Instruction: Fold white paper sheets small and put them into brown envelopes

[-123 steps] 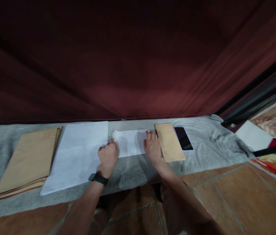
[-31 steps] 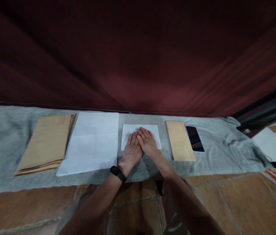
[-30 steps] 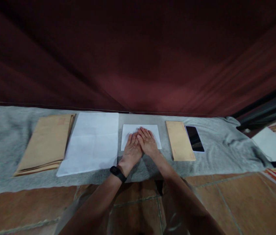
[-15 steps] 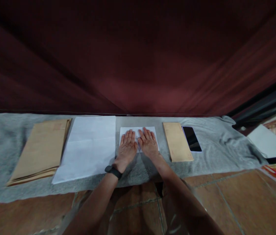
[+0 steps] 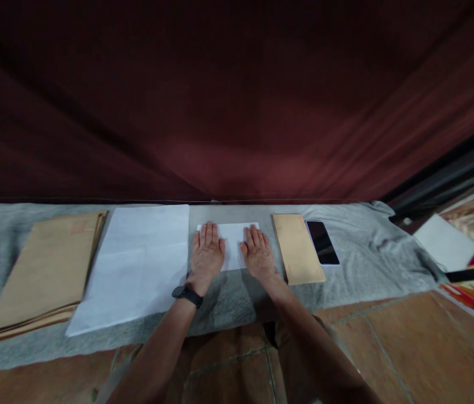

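Observation:
A small white sheet of paper (image 5: 232,247), seemingly folded, lies flat on the grey cloth. My left hand (image 5: 208,252) rests palm down on its left part, fingers stretched out. On its right part lies my right hand (image 5: 258,253), also flat, with the thumb apart from the fingers. Between the hands the paper's middle shows; its side edges are partly covered. To the left is a larger stack of white paper (image 5: 144,258) with a faint crease across it. A narrow brown envelope (image 5: 298,249) lies just right of my right hand.
Several large brown envelopes (image 5: 47,269) are stacked at the far left. A phone (image 5: 323,242) with a dark screen lies beside the narrow envelope. The grey cloth (image 5: 371,252) covers the long surface, with a dark red curtain (image 5: 237,112) behind and floor tiles (image 5: 396,336) in front.
My hands have moved apart from the middle of the small white paper toward its sides, showing more of it. The whole view has shifted slightly.

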{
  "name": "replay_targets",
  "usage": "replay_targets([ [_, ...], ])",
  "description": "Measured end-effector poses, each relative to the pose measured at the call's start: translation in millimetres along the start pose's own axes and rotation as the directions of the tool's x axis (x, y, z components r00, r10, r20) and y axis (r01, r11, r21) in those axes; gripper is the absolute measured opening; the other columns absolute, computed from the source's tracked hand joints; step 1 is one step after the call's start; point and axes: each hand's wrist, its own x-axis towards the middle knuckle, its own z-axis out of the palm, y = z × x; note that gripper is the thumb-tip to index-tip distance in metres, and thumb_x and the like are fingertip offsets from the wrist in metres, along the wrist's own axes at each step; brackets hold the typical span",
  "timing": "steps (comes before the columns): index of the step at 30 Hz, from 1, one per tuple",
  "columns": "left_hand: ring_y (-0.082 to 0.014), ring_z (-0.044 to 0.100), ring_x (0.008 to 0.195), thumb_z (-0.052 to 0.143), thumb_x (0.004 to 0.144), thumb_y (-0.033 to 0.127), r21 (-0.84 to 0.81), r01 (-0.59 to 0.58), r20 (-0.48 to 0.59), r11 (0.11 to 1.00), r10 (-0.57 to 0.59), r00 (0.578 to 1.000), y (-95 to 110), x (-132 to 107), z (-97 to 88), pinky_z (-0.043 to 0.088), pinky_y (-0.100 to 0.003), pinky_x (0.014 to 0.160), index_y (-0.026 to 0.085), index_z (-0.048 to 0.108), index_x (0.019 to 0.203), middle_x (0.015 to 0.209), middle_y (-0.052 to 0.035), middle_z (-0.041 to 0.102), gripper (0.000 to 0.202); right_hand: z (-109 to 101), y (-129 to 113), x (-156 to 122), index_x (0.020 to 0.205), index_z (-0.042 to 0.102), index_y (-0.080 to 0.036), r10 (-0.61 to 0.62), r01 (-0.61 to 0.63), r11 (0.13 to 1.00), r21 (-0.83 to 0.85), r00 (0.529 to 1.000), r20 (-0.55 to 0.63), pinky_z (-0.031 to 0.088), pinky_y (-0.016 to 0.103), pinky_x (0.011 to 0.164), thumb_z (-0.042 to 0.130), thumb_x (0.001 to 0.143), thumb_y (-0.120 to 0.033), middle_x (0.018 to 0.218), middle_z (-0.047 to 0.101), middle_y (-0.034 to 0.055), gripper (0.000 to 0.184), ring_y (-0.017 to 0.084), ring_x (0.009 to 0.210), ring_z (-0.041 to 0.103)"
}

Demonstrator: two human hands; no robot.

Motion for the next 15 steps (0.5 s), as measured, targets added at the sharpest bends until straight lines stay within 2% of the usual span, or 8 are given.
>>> replay_targets([
  [2,-0.0291,0.028,0.154,0.029,0.101,0.030,-0.017,-0.035,0.000,0.999,0.035,0.999,3,0,0.7,0.023,-0.049,0.126,0.002,0.038,0.153,0.162,-0.0190,0.036,0.060,-1,1,-1,0.154,0.040,-0.007,0.013,-0.013,1.000,-0.002,1.000,0.004,0.030,0.050,0.120,0.036,0.108,-0.035,0.159,0.039,0.0192,0.055,0.031,0.147,0.039],
  [6,-0.0263,0.030,0.153,0.029,0.101,0.030,-0.051,-0.122,0.030,0.991,0.123,0.992,11,-1,1.8,0.023,-0.050,0.126,0.011,0.041,0.154,0.161,-0.0126,0.041,0.057,-5,-2,1,0.152,0.042,-0.003,0.051,-0.052,0.999,0.006,0.998,0.028,0.030,0.049,0.120,0.036,0.107,-0.030,0.158,0.041,0.0217,0.053,0.030,0.147,0.040],
  [9,-0.0273,0.029,0.153,0.029,0.101,0.030,-0.054,-0.135,0.047,0.989,0.138,0.989,13,-1,1.9,0.023,-0.051,0.126,0.010,0.043,0.153,0.160,-0.0129,0.041,0.057,-11,-9,9,0.151,0.044,-0.003,0.073,-0.075,0.996,0.050,0.997,0.040,0.030,0.047,0.121,0.033,0.107,-0.030,0.158,0.042,0.0199,0.052,0.029,0.147,0.041],
  [15,-0.0276,0.027,0.154,0.030,0.098,0.021,-0.026,-0.187,0.090,0.982,0.189,0.978,9,-1,2.2,0.024,-0.048,0.126,0.007,0.042,0.153,0.161,-0.0134,0.039,0.058,-12,-31,19,0.154,0.043,-0.014,-0.076,0.059,0.978,0.200,0.994,0.078,0.028,0.041,0.124,0.029,0.109,-0.036,0.162,0.038,0.0087,0.052,0.021,0.151,0.034],
])
